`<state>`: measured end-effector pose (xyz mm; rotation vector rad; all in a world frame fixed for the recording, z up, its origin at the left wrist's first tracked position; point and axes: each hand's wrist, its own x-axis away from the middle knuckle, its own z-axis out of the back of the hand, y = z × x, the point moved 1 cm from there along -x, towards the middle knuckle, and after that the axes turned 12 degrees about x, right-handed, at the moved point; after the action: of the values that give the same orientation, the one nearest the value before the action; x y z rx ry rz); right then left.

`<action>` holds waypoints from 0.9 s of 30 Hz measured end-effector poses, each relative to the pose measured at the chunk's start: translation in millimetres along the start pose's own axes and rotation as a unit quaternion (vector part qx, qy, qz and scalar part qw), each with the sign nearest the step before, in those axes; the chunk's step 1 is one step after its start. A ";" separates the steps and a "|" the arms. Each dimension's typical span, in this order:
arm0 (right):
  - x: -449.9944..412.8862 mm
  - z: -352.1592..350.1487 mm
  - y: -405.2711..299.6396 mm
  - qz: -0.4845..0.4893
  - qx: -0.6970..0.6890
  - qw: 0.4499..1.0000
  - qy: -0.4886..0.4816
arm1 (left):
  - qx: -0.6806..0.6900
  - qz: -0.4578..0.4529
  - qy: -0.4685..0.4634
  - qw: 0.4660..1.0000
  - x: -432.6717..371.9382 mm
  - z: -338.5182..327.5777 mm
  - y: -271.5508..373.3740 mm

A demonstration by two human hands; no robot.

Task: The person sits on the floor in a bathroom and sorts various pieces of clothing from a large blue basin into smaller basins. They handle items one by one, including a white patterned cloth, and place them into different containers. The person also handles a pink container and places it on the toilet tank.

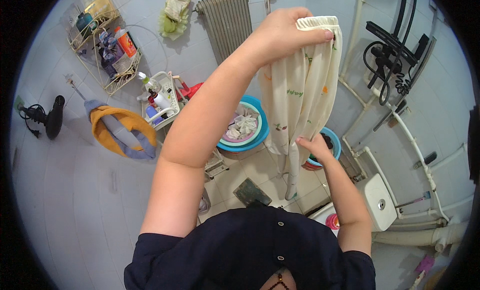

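Note:
My left hand [290,35] is raised and grips the gathered elastic waistband of cream-coloured pants [300,87] with small printed motifs. The cloth hangs down in folds below it. Lower down, my right hand [317,147] pinches the same pants at the side between thumb and fingers. A narrow lower end of the cloth dangles over the tiled floor. Behind the pants, to the left, nested basins [264,130] hold light-coloured crumpled cloth [243,125]. Partly hidden behind my right hand is a blue bucket [335,140] with dark items in it.
A white shelf [165,91] with bottles and a wire wall rack [90,68] stand left, near a hanging orange and grey towel [112,140]. A radiator [227,23] is ahead. To the right are a toilet tank [377,203] and white pipes [412,140]. A dark mat [252,192] lies below.

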<state>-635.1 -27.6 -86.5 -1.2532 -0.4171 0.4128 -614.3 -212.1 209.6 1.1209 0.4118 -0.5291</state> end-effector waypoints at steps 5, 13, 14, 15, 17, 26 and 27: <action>11.4 -22.0 -4.5 -0.080 -0.154 0.977 -0.120 | -0.082 -0.003 0.013 0.997 -16.4 -3.1 -33.7; -18.4 6.9 -65.9 0.004 -0.436 0.886 -0.159 | -0.088 0.169 0.120 0.974 94.8 9.2 -288.1; -25.0 24.6 -55.5 0.015 -0.432 0.880 -0.196 | 0.027 0.271 0.050 0.961 121.2 -5.0 -293.0; -28.2 23.3 -61.1 0.009 -0.422 0.890 -0.174 | 0.071 0.338 -0.089 0.934 144.0 -3.8 -305.4; -31.0 27.3 -68.3 -0.007 -0.393 0.912 -0.116 | 0.221 0.439 -0.107 0.864 177.4 -29.4 -279.3; -10.7 41.4 -92.4 0.004 -0.334 0.937 -0.099 | 0.292 0.170 0.015 0.941 208.7 -76.7 -247.0; -8.1 43.4 -94.0 0.001 -0.331 0.939 -0.097 | 0.213 0.143 -0.006 0.966 202.9 -86.6 -242.3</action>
<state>-657.7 -20.8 14.6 -1.8727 -0.7641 0.4125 -598.1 -252.2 -115.2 1.5622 0.1194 -0.3765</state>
